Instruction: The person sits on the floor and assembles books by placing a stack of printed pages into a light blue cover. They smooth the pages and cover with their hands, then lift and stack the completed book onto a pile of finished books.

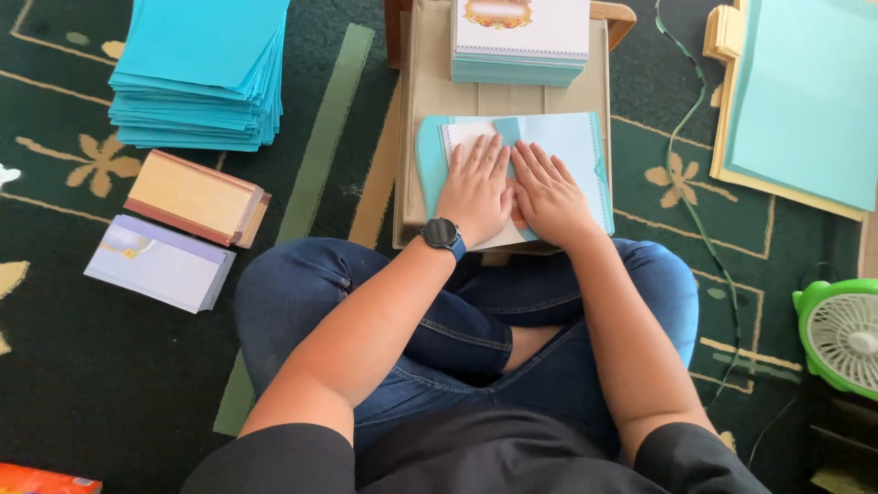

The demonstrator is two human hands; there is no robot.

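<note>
My left hand (476, 190) and my right hand (547, 194) lie flat side by side, fingers spread, pressing on a light blue envelope (578, 146) with a white card (459, 137) partly inside it. The envelope rests on a small beige wooden board (439, 96) in front of my crossed legs. A dark watch sits on my left wrist. Beyond the hands, on the same board, stands a stack of white cards over blue envelopes (519, 41).
On the green patterned carpet at left lie a tall pile of blue envelopes (197, 78), a stack of tan cards (195, 198) and a stack of pale lilac cards (157, 263). Large blue sheets on cream boards (805, 101) lie at right, a green fan (840, 334) lower right.
</note>
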